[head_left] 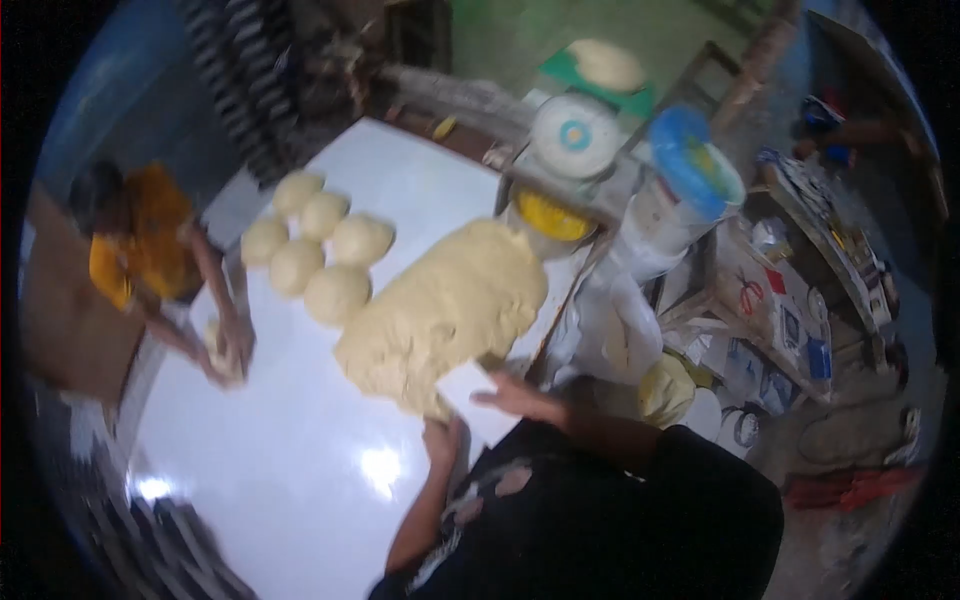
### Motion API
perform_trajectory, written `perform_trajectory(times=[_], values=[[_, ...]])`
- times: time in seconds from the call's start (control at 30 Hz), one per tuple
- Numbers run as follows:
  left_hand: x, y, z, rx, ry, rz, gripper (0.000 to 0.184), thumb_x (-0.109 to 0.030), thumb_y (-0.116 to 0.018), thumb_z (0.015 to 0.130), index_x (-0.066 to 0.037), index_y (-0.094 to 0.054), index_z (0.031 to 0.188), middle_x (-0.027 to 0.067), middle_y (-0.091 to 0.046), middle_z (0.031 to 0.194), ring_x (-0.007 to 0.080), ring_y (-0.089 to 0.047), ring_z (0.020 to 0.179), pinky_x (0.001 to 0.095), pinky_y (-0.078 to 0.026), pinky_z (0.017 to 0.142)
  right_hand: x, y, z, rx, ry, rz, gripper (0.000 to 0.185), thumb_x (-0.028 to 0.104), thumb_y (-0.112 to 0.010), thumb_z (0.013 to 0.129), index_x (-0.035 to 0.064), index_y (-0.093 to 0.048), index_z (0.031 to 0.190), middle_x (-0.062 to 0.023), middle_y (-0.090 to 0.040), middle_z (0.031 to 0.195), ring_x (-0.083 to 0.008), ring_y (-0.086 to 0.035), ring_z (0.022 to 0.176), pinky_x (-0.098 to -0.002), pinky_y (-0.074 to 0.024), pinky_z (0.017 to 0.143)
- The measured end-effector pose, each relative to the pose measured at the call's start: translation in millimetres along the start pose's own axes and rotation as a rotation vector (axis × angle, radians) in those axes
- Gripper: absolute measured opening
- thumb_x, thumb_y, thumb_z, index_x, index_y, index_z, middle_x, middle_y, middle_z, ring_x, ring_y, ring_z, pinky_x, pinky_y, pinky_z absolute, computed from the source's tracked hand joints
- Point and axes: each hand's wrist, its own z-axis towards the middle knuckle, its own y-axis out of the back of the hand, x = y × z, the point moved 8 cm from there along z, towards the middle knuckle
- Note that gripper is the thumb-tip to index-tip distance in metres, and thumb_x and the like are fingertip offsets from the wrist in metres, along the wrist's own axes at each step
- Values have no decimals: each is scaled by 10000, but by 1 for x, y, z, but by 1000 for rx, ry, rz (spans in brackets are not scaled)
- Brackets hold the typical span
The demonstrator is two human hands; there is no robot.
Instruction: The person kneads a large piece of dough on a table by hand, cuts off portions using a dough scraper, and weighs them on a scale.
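Gripping a flat white scraper (486, 421), the right hand (515, 395) has its fingers over one face of the blade, whose edge meets the near end of a large slab of pale yellow dough (450, 305). The left hand (440, 440) is just beside the scraper, touching the dough's lowest tip; whether its fingers are closed on the dough I cannot tell.

The slab lies slantwise on a white tabletop (290, 450), its far end near the right-hand edge, leaving only a narrow strip of surface on that side. On its other side, six rounded dough balls (297, 267) sit clustered, the lowest very close to the slab. From the left hand toward the opposite edge stretches a broad, glossy run of tabletop, giving wide room for sideways movement. The person's dark shirt (600, 510) is close to the near edge, so room there is tight.

Across the table, a co-worker in an orange-yellow shirt (155, 225) has both hands on a smaller dough piece (213, 342) near that edge. Beyond the slab's far end are a container of yellow material (550, 215) and a dial scale (552, 142).
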Motion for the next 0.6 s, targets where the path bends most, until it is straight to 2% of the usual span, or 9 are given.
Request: perform_trajectory(times=[0.03, 0.07, 0.1, 0.13, 0.2, 0.37, 0.47, 0.53, 0.6], values=[[4, -7, 7, 21, 179, 175, 506, -346, -710, 895, 78, -594, 1145, 349, -686, 1049, 527, -659, 1013, 563, -517, 900, -60, -14, 16, -128, -32, -107, 479, 392, -750, 924, 10, -694, 1207, -156, -739, 1050, -246, -695, 948, -402, -549, 852], [12, -12, 11, -30, 210, 92, 424, -296, -672, 919, 83, -616, 1100, 333, -697, 1008, 504, -679, 973, 546, -537, 856, -49, -9, 11, -138, -32, -39, 436, 359, -761, 918, 22, -706, 1189, -154, -742, 1030, -246, -702, 939, -398, -556, 840], [-8, -1, 5, -82, 172, 13, 349, -259, -658, 934, 74, -638, 1036, 292, -714, 912, 437, -712, 822, 502, -562, 754, -72, -13, 20, -174, -14, -175, 405, 331, -764, 915, 30, -707, 1180, -152, -745, 1016, -244, -711, 926, -393, -561, 837], [26, -8, -5, -11, 319, -209, 262, -211, -643, 959, 47, -658, 999, 197, -718, 794, 298, -705, 663, 401, -559, 626, -28, -13, 9, -149, 86, -94, 363, 310, -739, 938, 26, -709, 1161, -153, -746, 997, -230, -711, 912, -391, -563, 833], [5, 25, -35, -1, 390, -558, 199, -151, -594, 1016, 26, -687, 1009, 55, -692, 746, 125, -667, 609, 271, -513, 547, 6, -26, 12, -105, 147, -171, 410, 352, -696, 937, -3, -674, 1141, -238, -723, 938, -440, -703, 869, -474, -564, 786], [45, 61, -75, -25, 443, -565, 210, -173, -637, 1004, 25, -707, 1012, 55, -711, 767, 109, -682, 628, 272, -524, 564, 29, -127, 37, 146, 327, -554, 416, 312, -665, 937, 11, -646, 1223, -242, -719, 939, -461, -693, 872, -515, -556, 767], [36, 79, -87, -181, 460, -373, 253, -210, -643, 1000, 32, -715, 997, 85, -729, 779, 154, -695, 634, 308, -545, 596, 12, -174, 53, 213, 361, -596, 453, 320, -664, 934, -12, -633, 1240, -245, -720, 917, -458, -695, 839, -525, -557, 754], [27, 116, -85, -380, 383, -46, 296, -249, -635, 998, 35, -720, 1018, 126, -737, 777, 237, -714, 672, 362, -566, 665, 9, -192, 70, 280, 272, -608, 469, 356, -678, 926, -15, -643, 1210, -260, -717, 959, -464, -690, 881, -529, -553, 798], [19, 143, -82, -462, 270, 61, 338, -262, -620, 1005, 27, -715, 1153, 215, -740, 974, 290, -721, 932, 382, -572, 806, 13, -181, 72, 205, 315, -547, 501, 383, -685, 920, -18, -644, 1217, -268, -712, 994, -463, -685, 923, -529, -547, 828]])
